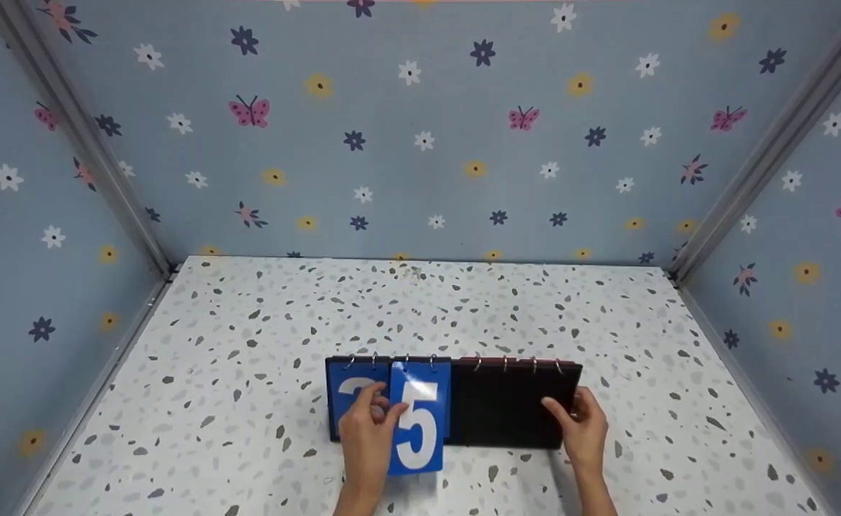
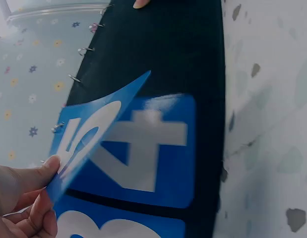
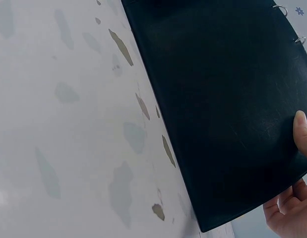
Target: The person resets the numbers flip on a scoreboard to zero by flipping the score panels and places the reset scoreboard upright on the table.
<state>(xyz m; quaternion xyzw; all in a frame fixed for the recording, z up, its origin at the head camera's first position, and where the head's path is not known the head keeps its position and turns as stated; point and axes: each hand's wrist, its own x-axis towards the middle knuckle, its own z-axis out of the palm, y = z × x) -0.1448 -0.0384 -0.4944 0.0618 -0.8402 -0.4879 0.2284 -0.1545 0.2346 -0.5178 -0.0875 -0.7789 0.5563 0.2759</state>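
A black flip scoreboard [image 1: 502, 405] with metal rings along its top edge stands on the speckled surface. My left hand [image 1: 370, 433] pinches the edge of a blue number card [image 1: 415, 419] bearing a white 5, between thumb and fingers. This card is lifted away from the board, and a blue card with a white 4 [image 2: 143, 148] shows beneath it in the left wrist view. Beside it hangs another blue card [image 1: 341, 394], its white digit partly covered by my left hand. At the board's right edge my right hand [image 1: 586, 430] grips it, thumb on the front, fingers behind.
The white speckled tabletop [image 1: 248, 344] stretches around the board. Blue walls [image 1: 449, 143] patterned with flowers and butterflies enclose it at the back and both sides, with grey metal strips [image 1: 90, 143] at the corners. Dark red edges [image 1: 517, 359] show behind the board's right-hand rings.
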